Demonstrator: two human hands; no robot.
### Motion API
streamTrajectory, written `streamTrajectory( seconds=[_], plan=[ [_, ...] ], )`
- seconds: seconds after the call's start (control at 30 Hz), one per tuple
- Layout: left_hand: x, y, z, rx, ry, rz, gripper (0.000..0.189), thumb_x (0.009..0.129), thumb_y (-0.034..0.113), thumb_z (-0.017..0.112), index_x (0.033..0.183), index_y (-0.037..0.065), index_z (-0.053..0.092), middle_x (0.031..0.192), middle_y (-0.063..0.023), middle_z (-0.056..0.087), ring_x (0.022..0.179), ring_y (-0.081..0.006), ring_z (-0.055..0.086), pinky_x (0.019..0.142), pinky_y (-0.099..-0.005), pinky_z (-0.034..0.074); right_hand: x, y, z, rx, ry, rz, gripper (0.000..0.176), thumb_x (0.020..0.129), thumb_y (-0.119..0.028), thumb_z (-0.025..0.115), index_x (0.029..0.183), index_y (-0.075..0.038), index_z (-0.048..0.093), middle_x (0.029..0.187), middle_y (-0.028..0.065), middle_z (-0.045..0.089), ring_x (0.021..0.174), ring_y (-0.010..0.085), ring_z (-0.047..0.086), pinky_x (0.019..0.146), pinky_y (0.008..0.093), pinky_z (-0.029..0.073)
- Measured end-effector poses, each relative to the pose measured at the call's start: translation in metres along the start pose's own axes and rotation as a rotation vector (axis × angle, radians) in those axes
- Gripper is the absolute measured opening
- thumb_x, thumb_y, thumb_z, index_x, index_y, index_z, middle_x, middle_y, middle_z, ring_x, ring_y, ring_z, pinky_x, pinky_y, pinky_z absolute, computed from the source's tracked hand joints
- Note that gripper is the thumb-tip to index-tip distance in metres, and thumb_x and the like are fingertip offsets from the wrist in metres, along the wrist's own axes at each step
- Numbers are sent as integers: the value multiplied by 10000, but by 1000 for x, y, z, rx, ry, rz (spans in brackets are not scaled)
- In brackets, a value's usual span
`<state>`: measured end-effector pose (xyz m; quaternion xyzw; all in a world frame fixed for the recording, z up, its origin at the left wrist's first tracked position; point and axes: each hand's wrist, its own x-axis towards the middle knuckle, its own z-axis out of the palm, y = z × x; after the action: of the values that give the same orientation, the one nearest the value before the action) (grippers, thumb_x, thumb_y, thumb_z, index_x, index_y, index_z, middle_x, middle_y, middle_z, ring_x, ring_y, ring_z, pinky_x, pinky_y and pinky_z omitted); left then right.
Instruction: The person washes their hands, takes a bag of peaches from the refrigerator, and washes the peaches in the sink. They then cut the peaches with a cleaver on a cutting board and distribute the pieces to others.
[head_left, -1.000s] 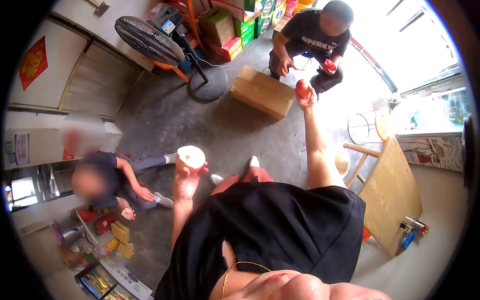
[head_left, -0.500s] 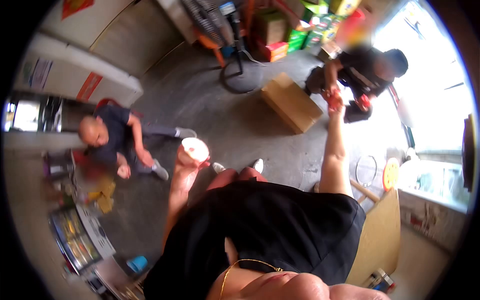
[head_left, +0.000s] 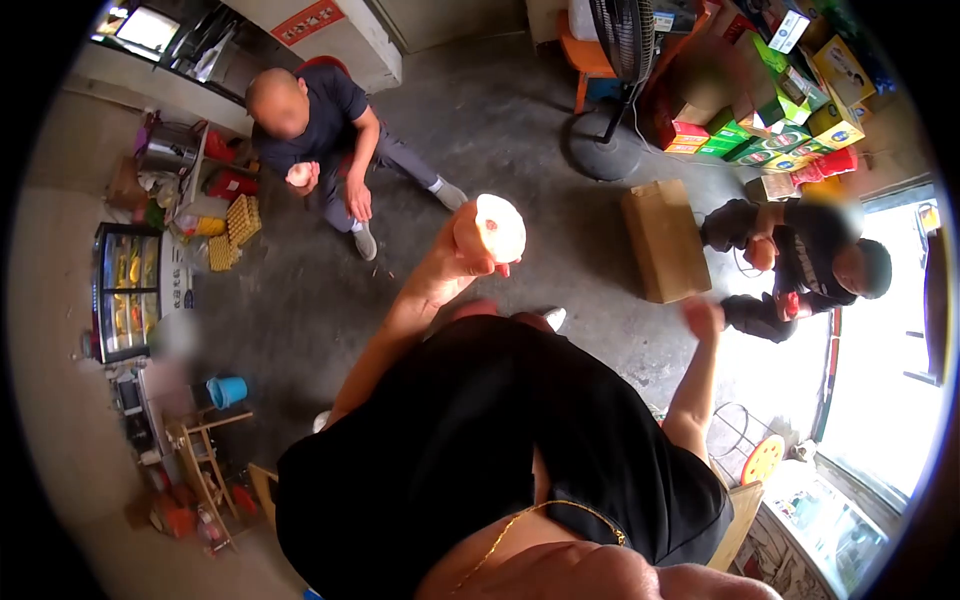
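My left hand (head_left: pixel 455 262) is raised in front of my body, its fingers closed around a cut piece of pale-fleshed fruit (head_left: pixel 500 230) with a small reddish core. The cut face is turned upward. My right hand (head_left: pixel 703 316), smeared by motion, hangs near the lower corner of a cardboard box (head_left: pixel 665 240). Beyond it a person in dark clothes (head_left: pixel 805 250) sits with a round orange-pink thing (head_left: pixel 760 253) in one hand and something red (head_left: pixel 792 304) in the other. On the left, another seated person (head_left: pixel 318 115) holds a pale, bitten-looking fruit (head_left: pixel 300 175).
A standing fan (head_left: pixel 605 150) and stacked cartons (head_left: pixel 765 135) are at the back right. Egg trays (head_left: pixel 242 220), a glass-fronted cabinet (head_left: pixel 130 290), a blue bucket (head_left: pixel 227 390) and a wooden frame (head_left: pixel 205 465) line the left. Bright doorway (head_left: pixel 900 300) at right.
My right hand has drawn back from the right-hand person's hand, which now holds the round orange-pink thing. My left hand still holds the fruit. The view has swung round to the left.
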<state>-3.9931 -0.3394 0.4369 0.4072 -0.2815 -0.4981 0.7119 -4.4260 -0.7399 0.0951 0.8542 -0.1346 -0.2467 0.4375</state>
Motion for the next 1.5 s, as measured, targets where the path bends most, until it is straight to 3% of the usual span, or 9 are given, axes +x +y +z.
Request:
streamTrajectory(
  seconds=[0.07, 0.13, 0.2, 0.33, 0.47, 0.6, 0.93, 1.1, 1.5],
  plan=[
    [-1, 4, 0, -5, -38, -4, 837, 635, 208, 872, 1309, 80, 392, 1143, -125, 553, 916, -232, 616, 657, -312, 529, -15, 8, -127, 1037, -526, -179, 438, 889, -368, 552, 1196, -57, 593, 1228, 128, 600, 1247, 260, 463, 1049, 438, 333],
    [-2, 11, 1, -7, -88, -12, 850, 628, 210, 875, 1311, 77, 387, 1150, -130, 551, 916, -231, 614, 648, -310, 529, -7, 0, -185, 1082, -586, 2, 456, 866, -349, 614, 1213, -55, 584, 1177, 139, 619, 1180, 251, 519, 1003, 423, 386],
    [-9, 17, 6, -33, -42, 19, 894, 603, 242, 888, 1314, 62, 378, 1173, -134, 540, 914, -220, 612, 638, -281, 525, -4, 20, -245, 2107, -58, 326, 460, 847, -225, 680, 1242, -26, 554, 1026, 135, 663, 1021, 241, 611, 867, 351, 492],
    [-26, 32, -6, -26, -98, -26, 933, 586, 267, 892, 1323, 38, 367, 1199, -117, 521, 957, -192, 594, 634, -248, 519, -8, 83, -414, 2233, 369, 120, 652, 759, -27, 719, 1350, -72, 449, 1241, 109, 579, 1156, 219, 544, 968, 351, 444],
    [-52, 43, -27, 17, -186, -46, 989, 620, 305, 867, 1386, 18, 312, 1222, -87, 488, 1014, -131, 554, 652, -206, 504, -25, 113, -548, 2379, 666, -273, 979, 677, -103, 824, 1463, -86, 240, 1440, 131, 381, 1321, 248, 388, 1072, 413, 349],
    [-82, 51, -56, -126, -275, -245, 913, 676, 244, 828, 1414, 49, 326, 1241, -68, 474, 1131, -158, 497, 835, -257, 492, -31, 91, -612, 2169, 842, -159, 956, 632, -124, 845, 1423, -72, 310, 1425, 152, 387, 1312, 306, 394, 1082, 415, 339],
    [-134, 51, -72, 81, -368, 3, 767, 745, 52, 780, 1380, 70, 349, 1312, -94, 453, 1259, -187, 415, 999, -312, 394, -67, 21, -659, 2156, 850, 168, 833, 647, -121, 845, 1352, -57, 405, 1316, 141, 486, 1237, 287, 472, 1028, 404, 404],
    [-153, 65, -71, 275, -382, 6, 763, 730, 21, 779, 1370, 80, 366, 1296, -80, 465, 1209, -173, 461, 967, -296, 426, -84, 22, -661, 2393, 843, -19, 611, 893, -296, 644, 1373, -29, 377, 1358, 120, 459, 1242, 220, 465, 1007, 384, 402],
    [-180, 44, -35, 411, -544, -113, 689, 789, 95, 745, 1388, 16, 414, 1336, -65, 404, 1146, -162, 503, 900, -279, 478, -142, -10, -644, 2667, 775, -64, 621, 923, -333, 605, 1423, -91, 327, 1324, 99, 469, 1210, 193, 470, 1017, 355, 390]
  ],
)
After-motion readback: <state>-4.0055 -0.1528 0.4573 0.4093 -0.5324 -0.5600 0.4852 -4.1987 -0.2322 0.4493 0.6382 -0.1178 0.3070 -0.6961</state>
